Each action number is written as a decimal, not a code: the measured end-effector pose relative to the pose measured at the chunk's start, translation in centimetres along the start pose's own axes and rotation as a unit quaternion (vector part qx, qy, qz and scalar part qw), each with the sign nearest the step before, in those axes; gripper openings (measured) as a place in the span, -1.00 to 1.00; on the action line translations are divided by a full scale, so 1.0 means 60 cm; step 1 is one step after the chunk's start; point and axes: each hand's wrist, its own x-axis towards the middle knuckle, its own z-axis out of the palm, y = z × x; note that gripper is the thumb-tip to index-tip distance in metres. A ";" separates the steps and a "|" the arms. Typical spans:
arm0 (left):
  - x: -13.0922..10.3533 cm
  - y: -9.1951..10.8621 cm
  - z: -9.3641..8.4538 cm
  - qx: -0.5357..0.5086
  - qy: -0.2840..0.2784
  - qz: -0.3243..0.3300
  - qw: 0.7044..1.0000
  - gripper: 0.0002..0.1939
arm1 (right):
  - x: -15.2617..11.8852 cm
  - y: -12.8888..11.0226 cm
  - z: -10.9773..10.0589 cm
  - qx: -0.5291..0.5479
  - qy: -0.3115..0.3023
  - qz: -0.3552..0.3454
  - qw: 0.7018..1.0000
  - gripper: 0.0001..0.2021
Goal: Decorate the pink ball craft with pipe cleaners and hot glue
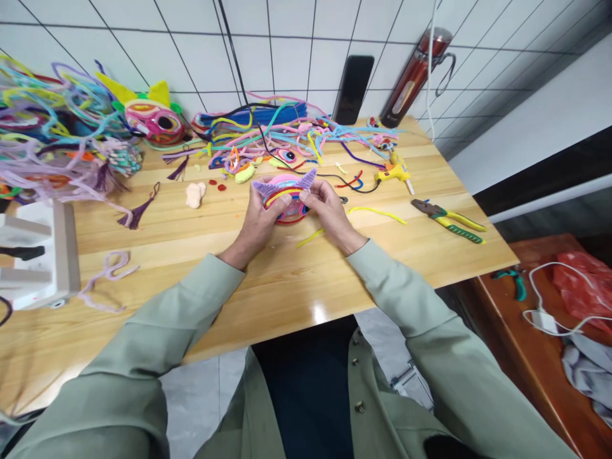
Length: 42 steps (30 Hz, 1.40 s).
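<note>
We look through a single head-worn camera, facing forward and steeply down, with the wearer's open jacket (pixel 373 408) very near at the bottom of the frame and the green sleeves (pixel 143 363) rising from both lower corners. The left hand (pixel 258 223) and right hand (pixel 331 213) sit farther off, close to the centre, while our wide view takes in the wooden table (pixel 287 287) across the middle and the tiled wall (pixel 191 35) along the top.
</note>
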 end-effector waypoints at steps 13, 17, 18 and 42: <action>0.019 -0.027 -0.012 -0.030 -0.011 -0.001 0.999 -0.26 | 0.010 0.006 0.002 -0.009 -0.002 -0.009 1.000 -0.22; 0.020 -0.023 -0.008 -0.026 -0.009 0.001 1.000 -0.23 | 0.011 0.006 0.003 -0.006 -0.005 -0.012 1.000 -0.24; 0.019 -0.021 -0.006 -0.026 -0.007 -0.001 1.000 -0.22 | 0.010 0.005 0.005 -0.002 -0.006 -0.012 1.000 -0.24; -0.070 0.059 -0.013 0.058 -0.068 -0.077 0.993 -0.41 | -0.038 -0.035 -0.038 -0.105 -0.106 0.060 0.987 -0.28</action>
